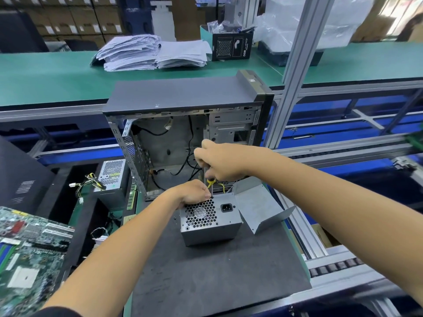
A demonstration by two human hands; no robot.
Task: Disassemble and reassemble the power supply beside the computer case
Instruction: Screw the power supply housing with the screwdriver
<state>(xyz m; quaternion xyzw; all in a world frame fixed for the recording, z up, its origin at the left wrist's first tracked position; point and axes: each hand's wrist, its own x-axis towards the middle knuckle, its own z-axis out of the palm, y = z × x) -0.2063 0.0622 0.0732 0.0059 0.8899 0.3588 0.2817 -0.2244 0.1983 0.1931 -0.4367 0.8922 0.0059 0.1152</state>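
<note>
A grey power supply point(211, 221) stands on a dark foam mat point(215, 271), its honeycomb fan grille and power socket facing me. My left hand point(194, 192) grips its top rear corner. My right hand point(217, 161) is wrapped around a screwdriver point(210, 179) with a black and yellow handle, held upright with its tip at the top edge of the unit. The bent metal cover point(258, 207) of the unit lies just to the right. Behind stands the open computer case point(183, 97), with loose cables inside.
A second power supply point(112, 177) with yellow cables sits to the left, and a motherboard point(29, 255) lies at the near left. Stacked papers point(151, 52) and a black box point(232, 45) rest on the far green bench. An aluminium post point(295, 72) rises at the right.
</note>
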